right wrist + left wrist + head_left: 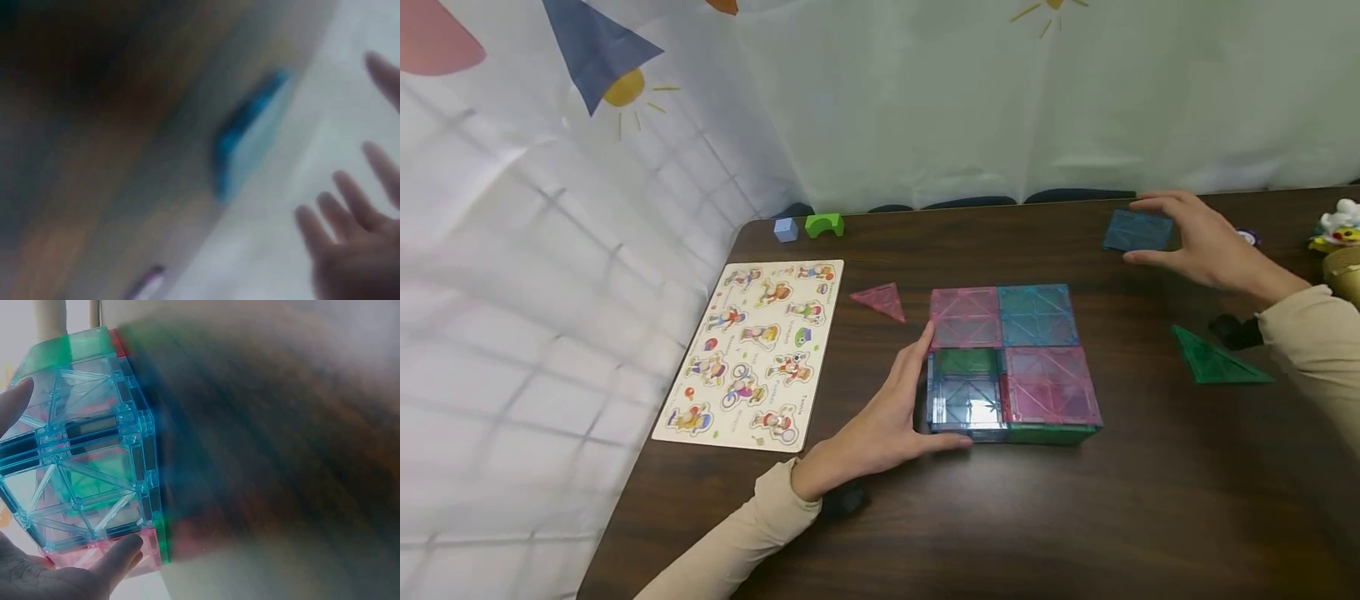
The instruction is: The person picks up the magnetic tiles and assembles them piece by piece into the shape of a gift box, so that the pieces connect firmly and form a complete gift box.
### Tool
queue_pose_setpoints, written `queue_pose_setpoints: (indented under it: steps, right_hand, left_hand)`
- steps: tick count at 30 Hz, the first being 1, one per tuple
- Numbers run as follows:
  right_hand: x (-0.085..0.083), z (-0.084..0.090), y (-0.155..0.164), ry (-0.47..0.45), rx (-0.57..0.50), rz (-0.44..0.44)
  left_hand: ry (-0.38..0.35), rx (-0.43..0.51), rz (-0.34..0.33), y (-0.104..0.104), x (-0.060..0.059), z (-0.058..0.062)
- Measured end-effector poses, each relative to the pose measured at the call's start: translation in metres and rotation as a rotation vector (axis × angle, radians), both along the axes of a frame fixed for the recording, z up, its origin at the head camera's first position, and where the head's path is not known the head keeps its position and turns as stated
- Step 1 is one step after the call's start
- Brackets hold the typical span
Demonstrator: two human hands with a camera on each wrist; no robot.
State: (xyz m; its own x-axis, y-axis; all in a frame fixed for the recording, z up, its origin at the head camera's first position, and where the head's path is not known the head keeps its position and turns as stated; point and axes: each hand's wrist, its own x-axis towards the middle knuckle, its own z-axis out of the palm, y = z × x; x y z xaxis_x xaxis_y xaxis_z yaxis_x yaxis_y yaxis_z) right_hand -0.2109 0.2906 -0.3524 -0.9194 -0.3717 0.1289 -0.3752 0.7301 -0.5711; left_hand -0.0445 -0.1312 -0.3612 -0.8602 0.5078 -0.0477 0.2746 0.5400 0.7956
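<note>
A box of translucent magnetic tiles (1052, 387) stands on the table, with pink and blue squares on top and an uncovered front-left compartment. My left hand (880, 421) holds its left side, thumb along the front and fingers along the left wall. The left wrist view shows the blue side tiles (94, 481) between thumb and fingers. At the far right, my right hand (1210, 246) reaches around a loose blue square tile (1135, 231), thumb and fingers spread. The right wrist view, blurred, shows the fingers apart from that tile (250, 137).
A pink triangle tile (883, 302) lies left of the box, a green triangle tile (1213, 358) to its right. A wooden picture puzzle board (808, 367) is farther left. Behind are a blue block (786, 230) and green arch block (824, 225); a figurine (1341, 229) stands right.
</note>
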Motion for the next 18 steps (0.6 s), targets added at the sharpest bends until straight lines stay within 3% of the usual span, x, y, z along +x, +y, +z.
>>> queue_pose_setpoints:
  steps: [3,7,12,18]
  right_hand:
    - [-0.02,-0.008,0.012,-0.112,0.107,0.007]
    - [-0.029,-0.015,0.02,-0.221,0.196,0.03]
    - [-0.024,-0.02,0.021,-0.196,0.225,-0.024]
    - [-0.015,-0.022,0.016,-0.138,0.189,-0.11]
  left_hand:
    - [0.002,0.003,-0.001,0.001,0.0,-0.001]
    - [0.006,0.007,-0.005,0.002,0.0,0.0]
    - [0.007,0.007,-0.005,0.003,0.0,0.0]
    - [-0.005,0.026,-0.009,0.003,-0.004,-0.002]
